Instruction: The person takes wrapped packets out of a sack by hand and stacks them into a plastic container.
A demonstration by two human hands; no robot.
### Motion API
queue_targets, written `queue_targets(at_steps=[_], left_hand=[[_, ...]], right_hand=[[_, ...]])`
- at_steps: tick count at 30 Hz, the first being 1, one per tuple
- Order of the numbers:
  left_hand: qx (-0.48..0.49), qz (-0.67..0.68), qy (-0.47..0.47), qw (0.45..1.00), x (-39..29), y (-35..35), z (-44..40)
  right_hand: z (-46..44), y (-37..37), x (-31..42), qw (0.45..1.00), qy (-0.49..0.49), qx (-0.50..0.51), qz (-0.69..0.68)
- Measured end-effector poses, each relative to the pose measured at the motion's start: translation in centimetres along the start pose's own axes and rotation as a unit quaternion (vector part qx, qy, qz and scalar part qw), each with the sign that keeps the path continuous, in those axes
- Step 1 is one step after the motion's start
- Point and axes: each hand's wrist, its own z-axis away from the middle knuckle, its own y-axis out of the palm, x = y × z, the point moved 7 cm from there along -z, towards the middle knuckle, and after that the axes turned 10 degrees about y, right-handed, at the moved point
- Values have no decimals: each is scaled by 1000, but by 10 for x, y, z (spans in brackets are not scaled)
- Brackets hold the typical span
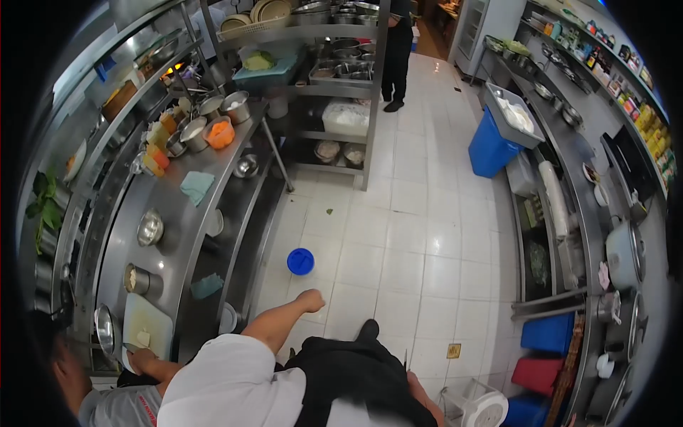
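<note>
My left hand [310, 301] is stretched forward over the tiled floor, its fingers curled into a fist with nothing showing in them. Beyond it is a round blue lid or shallow tub [300, 261], apart from the hand. Low at the right of my dark apron, my right hand [421, 393] is closed on a thin upright blade that looks like a knife [405, 360]; the handle is hidden. A white fan-like appliance [486, 408] stands beside that hand.
A co-worker's hand [144, 360] is at a cutting board [148, 317] on the left steel counter [178, 235]. Another person [398, 60] stands at the far end of the aisle. A blue bin [491, 146] with a tray on top stands at the right counter.
</note>
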Motion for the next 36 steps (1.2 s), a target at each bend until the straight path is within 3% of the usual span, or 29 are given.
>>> queue_targets(at_steps=[3,6,7,8,9,10,13,14,16,17,19,21,22,24,26,28,34,36], left_hand=[[-50,43,-75,995,51,-18,14],[-16,22,-143,989,93,-1,25],[-13,24,-158,987,102,2,28],[-29,26,-175,984,116,9,28],[-45,27,-188,981,127,12,18],[-45,65,-223,972,129,0,13],[-93,143,-295,940,140,-38,-14],[-113,159,-307,932,142,-52,-30],[-159,152,-294,930,141,-117,-63],[-178,133,-272,936,130,-158,-78],[-245,216,-293,899,133,-227,-109],[-269,167,-216,924,127,-314,-148],[-320,149,-173,919,116,-365,-158],[-459,61,-91,882,99,-458,-177],[-522,156,-38,838,80,-545,-188],[-593,167,12,787,66,-613,-202],[-651,80,-65,752,58,-721,-266],[-587,97,-153,789,68,-734,-293]], right_hand=[[-42,-82,24,993,-57,-12,102],[-79,-151,33,947,-153,-102,263],[-87,-182,25,992,-75,-62,81],[-90,-212,18,994,9,-25,-106],[-48,-263,36,985,76,-52,-148],[-52,-294,38,971,68,-78,-214],[-37,-379,57,961,79,-92,-247],[-29,-410,68,969,28,-193,-151],[18,-470,117,917,-90,-388,-28],[26,-491,130,918,-77,-386,-45],[31,-526,150,920,-60,-382,-64],[11,-541,156,954,37,-218,-204],[6,-551,165,953,33,-219,-205],[4,-582,196,943,-36,-316,-94],[-1,-607,222,944,-89,-310,-70],[-1,-634,248,954,-98,-275,-66],[-6,-735,321,959,-186,-209,32],[-18,-773,337,951,-211,-201,107]])
